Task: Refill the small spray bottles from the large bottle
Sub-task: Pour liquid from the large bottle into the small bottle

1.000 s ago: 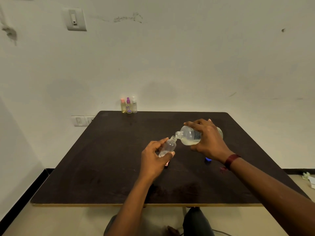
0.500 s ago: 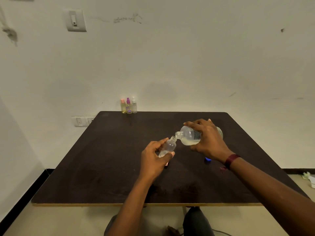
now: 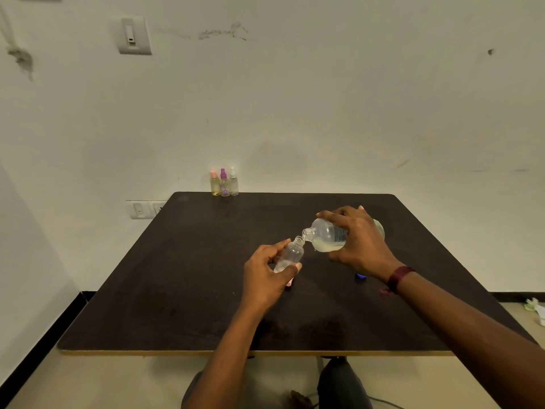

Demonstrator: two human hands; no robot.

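Our left fingers (image 3: 290, 268) curl round the small spray bottle (image 3: 290, 255), thumb and forefinger pinching its clear body. It leans over the table (image 3: 177, 290) with its open neck up and to the right. A pink cap (image 3: 289, 282) peeps out just under that left hand (image 3: 265, 278), and a blue cap (image 3: 360, 277) lies on the table beside the right wrist.

A little farther off, our right hand (image 3: 362, 246) wraps the large bottle (image 3: 327, 237) from above. The bottle is tipped nearly flat, its mouth just over the small neck; whether the rims touch we cannot tell. Pale liquid pools low along its side.

To pour well, we judge, we should raise the large bottle's base slowly and steady mouth against mouth. We should watch the level in the small one and stop short of the neck so the sprayer fits. Too steep a tilt would likely gulp and spill.

At the far edge three capped small bottles (image 3: 224, 184) stand together.
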